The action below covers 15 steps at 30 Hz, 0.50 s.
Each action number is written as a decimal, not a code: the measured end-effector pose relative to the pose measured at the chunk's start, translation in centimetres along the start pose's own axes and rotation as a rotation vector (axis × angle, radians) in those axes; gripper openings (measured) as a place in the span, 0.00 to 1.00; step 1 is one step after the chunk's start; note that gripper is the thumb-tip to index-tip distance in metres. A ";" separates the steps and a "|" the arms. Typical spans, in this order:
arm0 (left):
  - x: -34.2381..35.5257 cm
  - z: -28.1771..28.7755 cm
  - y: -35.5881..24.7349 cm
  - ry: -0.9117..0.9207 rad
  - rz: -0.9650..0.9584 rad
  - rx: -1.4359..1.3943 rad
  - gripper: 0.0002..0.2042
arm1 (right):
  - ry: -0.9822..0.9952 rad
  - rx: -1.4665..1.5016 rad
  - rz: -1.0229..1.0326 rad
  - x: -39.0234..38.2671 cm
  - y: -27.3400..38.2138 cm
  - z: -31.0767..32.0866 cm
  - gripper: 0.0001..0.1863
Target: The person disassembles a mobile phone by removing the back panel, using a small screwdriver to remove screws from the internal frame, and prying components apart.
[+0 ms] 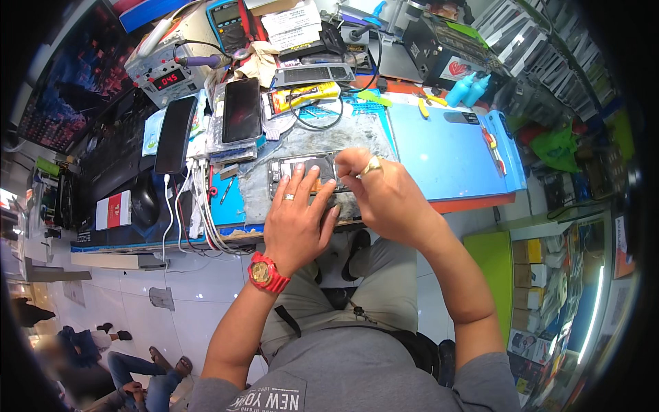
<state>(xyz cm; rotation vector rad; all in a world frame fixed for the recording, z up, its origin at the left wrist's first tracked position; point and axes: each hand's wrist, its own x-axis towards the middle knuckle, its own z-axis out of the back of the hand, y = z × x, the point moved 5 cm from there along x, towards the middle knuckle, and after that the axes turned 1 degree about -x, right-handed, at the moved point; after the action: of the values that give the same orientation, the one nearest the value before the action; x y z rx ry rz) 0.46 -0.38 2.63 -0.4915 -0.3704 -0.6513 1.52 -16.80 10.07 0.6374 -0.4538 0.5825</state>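
An opened phone [322,162] with its inner parts bare lies on a worn grey mat [288,143] at the bench's front. Across its left and middle part rests my left hand [296,221], fingers stretched out and slightly spread, holding it down. At the phone's right end is my right hand [392,196], thumb and forefinger pinched together. Whatever may be between those fingertips is hidden or too small to make out. The fingers of both hands cover much of the phone's lower and right parts.
Two dark-screened phones [242,110] lie at the left, beside bundled white cables [199,196]. Behind stand a power supply [168,79] and a multimeter [226,27]. A blue board [439,161] at right carries a red-and-white tool [493,147]. Light-blue bottles [460,90] stand beyond.
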 end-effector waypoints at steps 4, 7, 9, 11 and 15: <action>-0.1 -0.1 0.3 -0.004 0.023 -0.017 0.25 | 0.019 -0.233 -0.204 0.3 -1.5 0.5 0.15; -0.1 -0.1 0.3 -0.010 0.018 -0.017 0.25 | -0.074 -0.094 -0.116 0.4 -0.1 0.7 0.10; -0.2 -0.1 0.3 -0.013 0.015 -0.014 0.25 | -0.042 -0.222 -0.142 0.3 -0.2 0.2 0.08; -0.1 -0.3 0.3 -0.013 0.014 -0.009 0.25 | -0.007 -0.306 -0.150 -0.4 -0.7 -0.6 0.06; -0.1 0.0 0.3 -0.017 0.024 -0.043 0.24 | -0.054 -0.250 -0.120 -1.1 -0.5 -1.6 0.08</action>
<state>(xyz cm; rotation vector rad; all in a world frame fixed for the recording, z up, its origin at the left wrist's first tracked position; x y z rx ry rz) 0.62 -0.16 2.48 -0.5415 -0.3664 -0.6330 1.31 -16.46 8.06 0.4390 -0.5257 0.3878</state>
